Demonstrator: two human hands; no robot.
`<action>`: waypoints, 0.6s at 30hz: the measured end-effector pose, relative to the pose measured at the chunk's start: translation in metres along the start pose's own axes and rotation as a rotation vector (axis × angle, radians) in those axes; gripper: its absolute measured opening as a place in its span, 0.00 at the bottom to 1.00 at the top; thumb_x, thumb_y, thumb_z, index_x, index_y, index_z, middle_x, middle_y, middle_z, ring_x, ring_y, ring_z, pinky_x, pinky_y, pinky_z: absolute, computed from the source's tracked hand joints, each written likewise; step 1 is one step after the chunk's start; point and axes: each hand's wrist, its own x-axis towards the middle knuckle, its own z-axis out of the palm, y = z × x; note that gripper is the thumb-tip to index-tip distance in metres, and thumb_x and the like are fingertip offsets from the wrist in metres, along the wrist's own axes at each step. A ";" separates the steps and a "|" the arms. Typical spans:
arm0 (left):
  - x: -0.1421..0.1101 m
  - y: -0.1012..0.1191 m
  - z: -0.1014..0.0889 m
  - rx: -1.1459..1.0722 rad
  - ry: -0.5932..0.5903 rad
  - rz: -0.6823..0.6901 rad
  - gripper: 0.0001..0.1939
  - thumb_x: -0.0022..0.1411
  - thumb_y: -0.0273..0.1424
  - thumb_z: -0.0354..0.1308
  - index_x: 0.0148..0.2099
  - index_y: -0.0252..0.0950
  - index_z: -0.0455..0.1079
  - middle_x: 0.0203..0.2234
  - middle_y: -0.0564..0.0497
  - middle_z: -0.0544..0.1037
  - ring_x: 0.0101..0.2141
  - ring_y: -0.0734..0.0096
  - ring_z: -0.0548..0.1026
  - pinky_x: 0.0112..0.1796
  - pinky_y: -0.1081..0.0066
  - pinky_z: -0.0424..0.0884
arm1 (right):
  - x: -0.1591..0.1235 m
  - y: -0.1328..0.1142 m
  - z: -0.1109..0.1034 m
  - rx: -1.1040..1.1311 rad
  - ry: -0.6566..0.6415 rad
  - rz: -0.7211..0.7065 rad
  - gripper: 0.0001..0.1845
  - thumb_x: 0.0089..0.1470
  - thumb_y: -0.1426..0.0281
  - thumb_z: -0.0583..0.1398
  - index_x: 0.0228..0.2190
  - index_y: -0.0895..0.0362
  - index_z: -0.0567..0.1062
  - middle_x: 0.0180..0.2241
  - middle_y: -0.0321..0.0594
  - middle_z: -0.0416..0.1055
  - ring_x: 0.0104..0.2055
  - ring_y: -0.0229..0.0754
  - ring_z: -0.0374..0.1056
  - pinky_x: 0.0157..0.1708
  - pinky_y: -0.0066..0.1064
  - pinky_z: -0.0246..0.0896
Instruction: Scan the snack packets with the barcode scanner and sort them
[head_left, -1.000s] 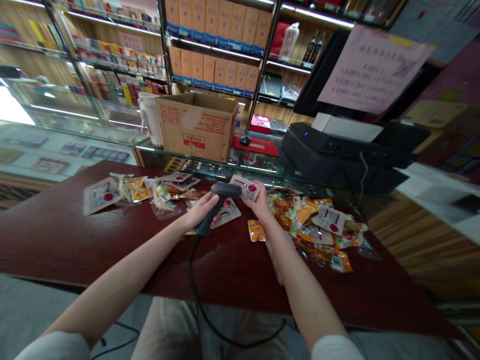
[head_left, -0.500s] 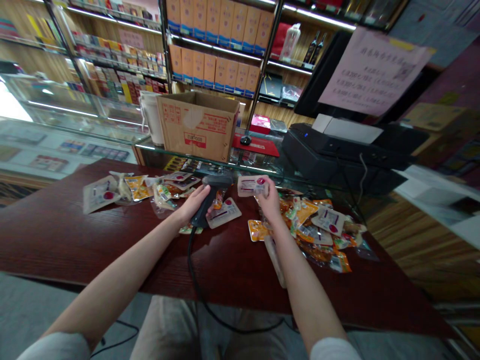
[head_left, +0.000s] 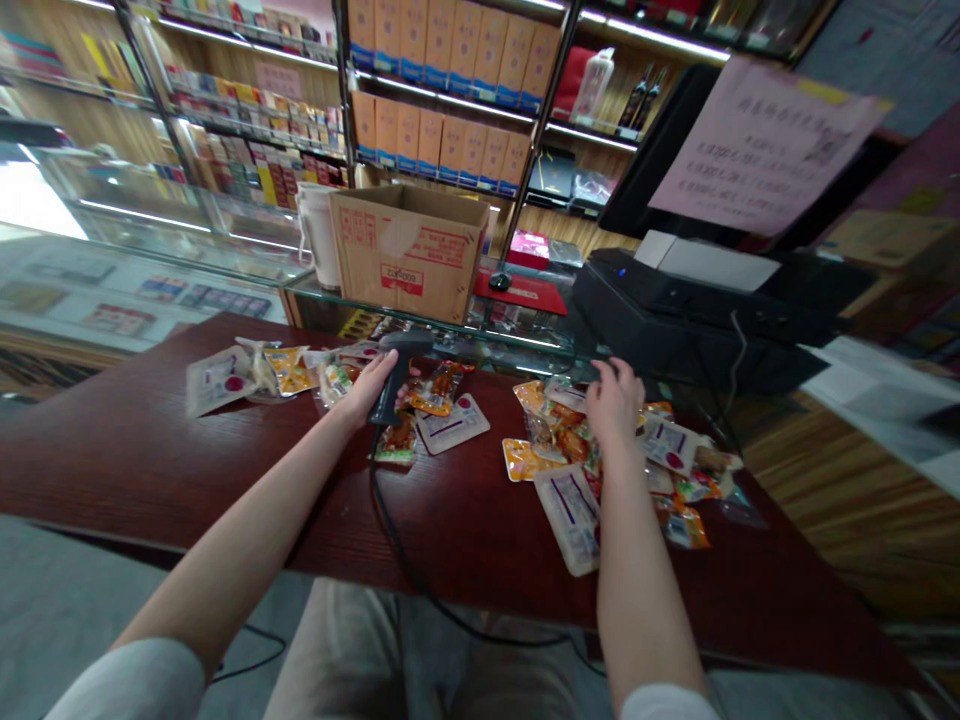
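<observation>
My left hand [head_left: 373,385] is wrapped round the grip of a black barcode scanner [head_left: 395,362], held above snack packets near the middle of the dark red table [head_left: 135,450]. Its black cable [head_left: 390,540] runs down over the table's front edge. My right hand [head_left: 615,400] rests on the pile of snack packets [head_left: 660,450] on the right, fingers spread over them and holding nothing that I can see. A white packet with a red dot [head_left: 452,422] lies between my hands. Another white packet [head_left: 571,515] lies beside my right forearm.
More packets [head_left: 225,375] lie scattered at the table's left. Behind the table a glass counter [head_left: 247,265] carries a cardboard box [head_left: 409,250] and a white jug [head_left: 319,235]. A black register [head_left: 675,310] with a paper notice [head_left: 757,150] stands at the right. Stocked shelves fill the back.
My right hand has dropped from holding a white packet up before the scanner to lying on the right pile. The scanner hand has shifted slightly left and back.
</observation>
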 end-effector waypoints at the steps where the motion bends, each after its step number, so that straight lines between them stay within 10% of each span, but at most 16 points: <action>1: 0.000 0.001 0.000 0.033 -0.002 -0.014 0.28 0.60 0.52 0.58 0.48 0.30 0.67 0.14 0.56 0.68 0.13 0.76 0.65 0.15 0.76 0.60 | -0.001 -0.005 0.004 0.011 -0.101 -0.064 0.21 0.59 0.71 0.52 0.51 0.56 0.74 0.58 0.53 0.64 0.59 0.54 0.59 0.61 0.54 0.45; 5: -0.004 0.005 -0.001 0.091 0.020 -0.001 0.26 0.61 0.53 0.56 0.44 0.32 0.68 0.14 0.57 0.67 0.13 0.76 0.65 0.15 0.76 0.61 | -0.007 -0.010 0.015 -0.055 -0.407 -0.045 0.16 0.58 0.64 0.57 0.46 0.52 0.78 0.50 0.50 0.72 0.54 0.54 0.66 0.58 0.54 0.50; 11: -0.007 0.009 0.003 0.088 0.089 0.067 0.20 0.61 0.47 0.59 0.44 0.36 0.64 0.24 0.54 0.76 0.15 0.78 0.67 0.16 0.76 0.65 | -0.003 -0.003 0.009 -0.046 -0.289 0.035 0.17 0.55 0.67 0.59 0.45 0.60 0.77 0.49 0.56 0.72 0.55 0.57 0.66 0.59 0.53 0.50; 14: -0.005 0.009 0.002 0.079 0.092 0.071 0.20 0.62 0.46 0.59 0.46 0.36 0.64 0.30 0.50 0.79 0.16 0.78 0.69 0.16 0.76 0.66 | 0.001 -0.039 0.022 0.257 -0.243 -0.009 0.16 0.56 0.69 0.57 0.46 0.58 0.75 0.48 0.52 0.73 0.52 0.52 0.69 0.55 0.46 0.57; 18: -0.003 0.008 -0.003 0.059 0.076 0.051 0.23 0.62 0.47 0.59 0.50 0.36 0.64 0.30 0.49 0.79 0.17 0.76 0.71 0.16 0.75 0.67 | 0.003 -0.113 0.069 0.730 -0.491 0.177 0.19 0.50 0.64 0.66 0.43 0.53 0.72 0.29 0.39 0.76 0.35 0.48 0.73 0.46 0.43 0.65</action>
